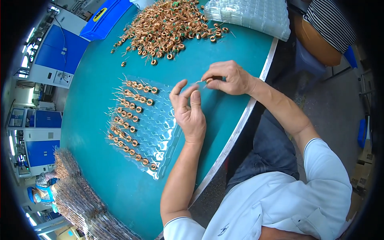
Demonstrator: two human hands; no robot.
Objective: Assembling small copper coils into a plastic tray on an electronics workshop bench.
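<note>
Between the thumb and fingers of my right hand (pixel 231 79) is a small copper-wound ring coil (pixel 208 81), its thin wire leads pointing left. My left hand (pixel 189 112) is raised beside those leads, fingers apart and slightly blurred, with nothing visible in it. Below and left of it lies a clear plastic tray (pixel 163 140) with moulded pockets. Rows of ring coils (pixel 135 119) fill the tray's left part, their leads sticking out to the left. At the far side of the table is a large heap of loose ring coils (pixel 168 34).
A stack of clear trays (pixel 252 16) stands at the far right of the green table (pixel 94 116). A blue bin (pixel 105 19) sits at the far left. Piled filled trays (pixel 86 200) line the near left edge. Other people (pixel 42 192) are in the background.
</note>
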